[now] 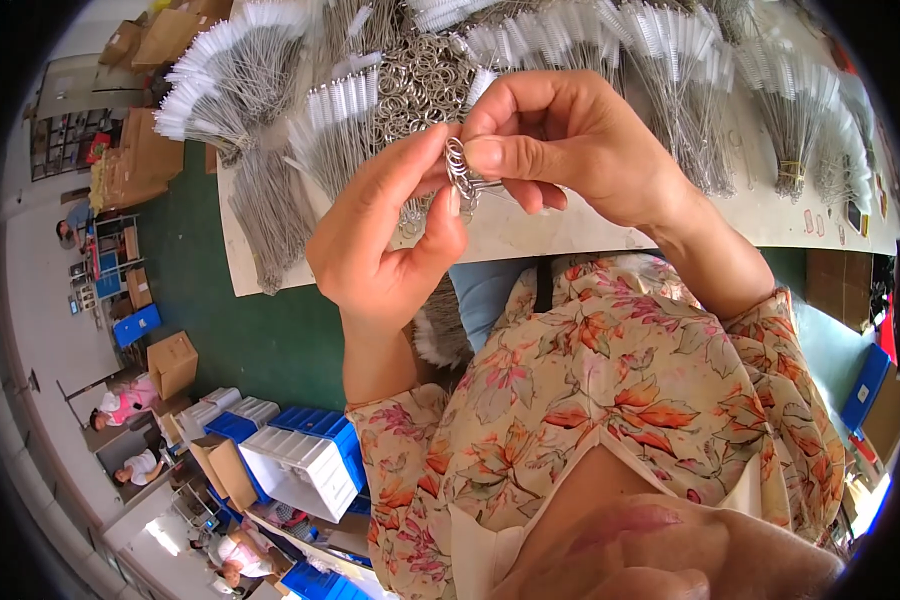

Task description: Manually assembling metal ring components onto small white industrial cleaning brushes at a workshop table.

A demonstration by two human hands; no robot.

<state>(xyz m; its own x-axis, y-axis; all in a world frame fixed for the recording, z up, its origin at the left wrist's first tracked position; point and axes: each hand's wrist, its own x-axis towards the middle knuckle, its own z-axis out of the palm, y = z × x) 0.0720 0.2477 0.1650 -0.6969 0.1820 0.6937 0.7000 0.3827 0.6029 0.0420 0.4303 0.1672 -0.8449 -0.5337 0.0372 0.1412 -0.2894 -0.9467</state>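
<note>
Rings [457,165], several small metal ones, bunched and overlapping, held up between the 2 hands, just over the near side of the table [590,235]. Left hand [375,220]: thumb and index clamped on the bunch from 2 sides. Right hand [570,140]: thumb pressed to curled index, pinched at the bunch's right edge. Some thin wires [486,184] show under the right fingers; can't tell if they're gripped.

Handling, my guess: light, stiff, springy metal, hard to break. Smooth and rounded, so slippery, and prone to snag on each other. Best hold is fingertip and thumb across 1 ring's rim, with the rest of the bunch kept pinched. Nails would help part them.

Beyond the hands: loose ring pile [420,80], flanked by bundles of white-bristled wire brushes [660,90]. Farther left, green floor [210,260], cardboard box [175,365], white bin [295,470].
</note>
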